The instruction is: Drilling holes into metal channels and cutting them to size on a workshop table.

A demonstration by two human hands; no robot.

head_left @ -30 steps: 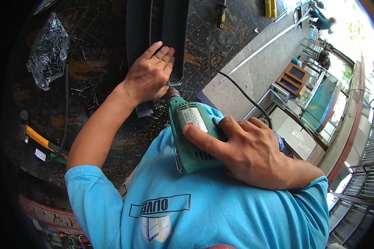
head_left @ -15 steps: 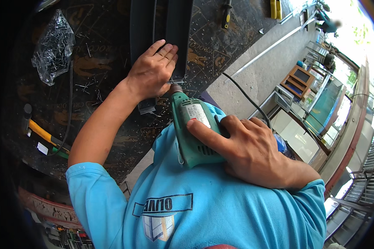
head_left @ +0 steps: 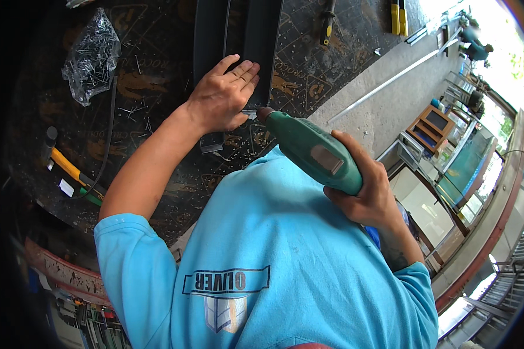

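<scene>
Two long dark metal profiles (head_left: 264,35) lie on the dark work table, running away from me. My left hand (head_left: 223,95) rests on them near their close ends, fingers stretched out and palm down. My right hand (head_left: 370,189) grips a green power drill (head_left: 305,142) at its rear. The drill is tipped on its side, and its chuck points at the end of the right-hand profile, beside my left thumb. Whether the bit touches the profile is too small to tell. A small shiny metal piece (head_left: 249,114) sits at that end.
A clear plastic bag of screws (head_left: 93,61) lies at the left, with loose screws (head_left: 135,108) nearby. A yellow-handled hammer (head_left: 67,164) is closer to me. A black-and-yellow screwdriver (head_left: 328,26) and yellow-handled tool (head_left: 399,18) lie far right. A person (head_left: 476,46) stands in the distance.
My right hand has turned the drill onto its side and swung its rear to the right and away from me. My left hand stays on the profiles.
</scene>
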